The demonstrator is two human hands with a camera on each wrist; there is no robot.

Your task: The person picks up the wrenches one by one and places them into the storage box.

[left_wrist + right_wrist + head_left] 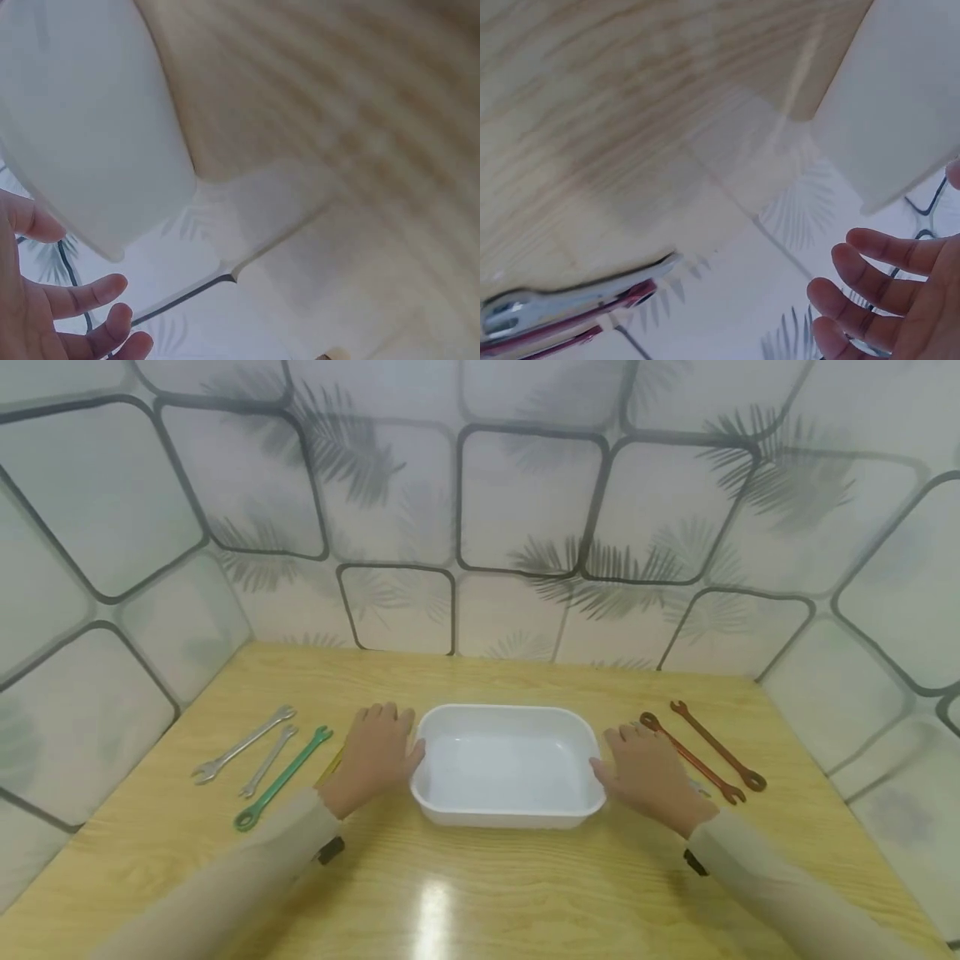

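Note:
A white rectangular tray [510, 819] with rounded corners stands on the wooden table, its inside bare. At its left side is my left hand [372, 756], the thumb right at the rim and the other fingers spread and loosely bent. My right hand [647, 770] is at the opposite side, thumb tip close to the rim. In the right wrist view its fingers [881, 289] are loosely bent beside the tray wall [900, 97]. A yellow wrench [330, 767] is partly hidden by my left hand, and a silver wrench [699, 787] by my right.
Left on the table [480, 893] lie a green wrench [281, 779], a large silver wrench [243, 746] and a smaller silver wrench [268, 762]. Two red wrenches, one inner [693, 758] and one outer [717, 746], lie at the right. Patterned walls [525, 502] enclose the back and sides.

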